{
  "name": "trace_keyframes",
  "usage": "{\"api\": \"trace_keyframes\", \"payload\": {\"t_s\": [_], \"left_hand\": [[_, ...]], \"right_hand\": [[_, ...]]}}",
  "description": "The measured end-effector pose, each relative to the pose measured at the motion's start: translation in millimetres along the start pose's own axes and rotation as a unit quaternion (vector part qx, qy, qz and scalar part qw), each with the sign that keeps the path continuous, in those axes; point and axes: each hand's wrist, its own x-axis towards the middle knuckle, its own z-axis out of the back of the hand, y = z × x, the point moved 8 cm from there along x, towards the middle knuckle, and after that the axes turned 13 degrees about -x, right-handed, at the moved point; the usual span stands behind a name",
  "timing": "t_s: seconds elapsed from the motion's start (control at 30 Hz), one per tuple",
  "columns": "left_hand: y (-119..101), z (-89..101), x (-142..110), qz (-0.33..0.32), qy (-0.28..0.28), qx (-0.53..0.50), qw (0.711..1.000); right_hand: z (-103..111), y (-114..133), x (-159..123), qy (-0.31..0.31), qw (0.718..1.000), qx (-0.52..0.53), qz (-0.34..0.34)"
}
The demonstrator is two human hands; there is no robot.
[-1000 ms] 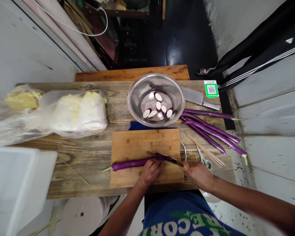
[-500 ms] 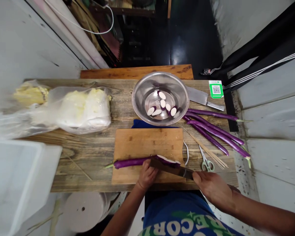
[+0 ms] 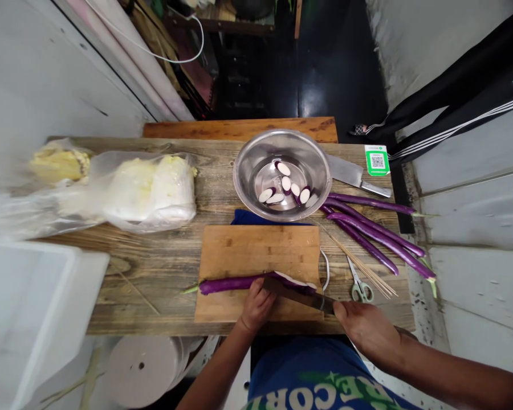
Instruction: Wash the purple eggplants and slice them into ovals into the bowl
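Note:
A long purple eggplant (image 3: 228,284) lies across the wooden cutting board (image 3: 235,245), its green stem over the left edge. Its right part is cut into slanted slices (image 3: 291,278) with white flesh, still lined up. My left hand (image 3: 257,304) grips the eggplant near the middle, fingers curled on it. In my right hand (image 3: 367,326) is the handle of a dark-bladed knife (image 3: 293,294). The blade lies along the near side of the slices, its tip beside my left fingers. Several eggplant slices (image 3: 305,195) sit in the steel bowl (image 3: 248,191) behind the board.
Whole eggplants (image 3: 376,232), skewers (image 3: 363,263) and scissors (image 3: 359,287) lie to the right. A cleaver (image 3: 345,171) rests by the bowl, near a QR card (image 3: 377,160). Bagged cabbage (image 3: 154,191) and a white bin (image 3: 77,296) stand left. A person's legs (image 3: 448,102) are at far right.
The view has shifted slightly. The knife blade has moved a little to the left along the eggplant, and both hands keep their grips.

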Motion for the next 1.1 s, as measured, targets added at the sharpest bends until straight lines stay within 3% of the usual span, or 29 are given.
{"api": "trace_keyframes", "payload": {"t_s": [0.1,0.17,0.37,0.6,0.77,0.97,1.1], "left_hand": [[-4,2.0,4,-0.019,-0.006,0.014,1.000],[-7,4.8,10,-0.027,0.002,0.028,0.999],[-16,14.4,20,-0.033,0.060,0.065,0.996],[-17,21.9,15,-0.043,0.003,0.088,0.995],[-19,23.4,16,-0.052,-0.009,0.084,0.995],[-13,22.5,4,-0.068,-0.030,0.052,0.996],[-8,20.8,-2,-0.058,-0.038,0.046,0.997]], "right_hand": [[-13,10,20,0.092,0.996,0.014,0.007],[-18,11,32,0.111,0.994,0.018,-0.001],[-21,-3,32,0.087,0.994,0.063,-0.026],[7,8,12,0.107,0.993,0.056,0.017],[5,15,7,0.113,0.992,0.057,0.025],[12,12,2,0.028,0.998,0.049,0.024],[12,11,4,0.013,0.999,0.046,0.024]]}}
